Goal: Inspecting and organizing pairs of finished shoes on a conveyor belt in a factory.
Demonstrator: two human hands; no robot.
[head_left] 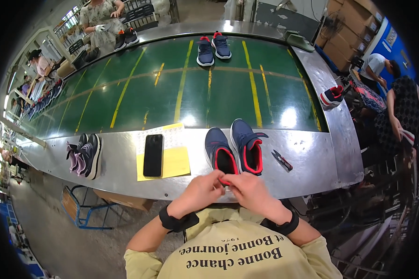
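Observation:
A pair of navy sneakers with red linings stands on the metal edge of the work table, toes pointing away from me. At the heel of the left sneaker (215,142), my left hand (201,190) and my right hand (253,194) come together, fingertips pinched on its red collar. The fingers partly cover the heel, so a small piece between them cannot be made out. The right sneaker (241,137) stands close beside it, its strap end sticking out to the right. Thread snips (282,160) lie to the right of the pair.
A black phone (153,156) rests on yellow and printed paper (176,162). Dark shoes with pink linings (86,156) stand at left. Across the green belt (139,102) is another navy pair (212,49); a single shoe (332,96) sits at right. Other people work around the table.

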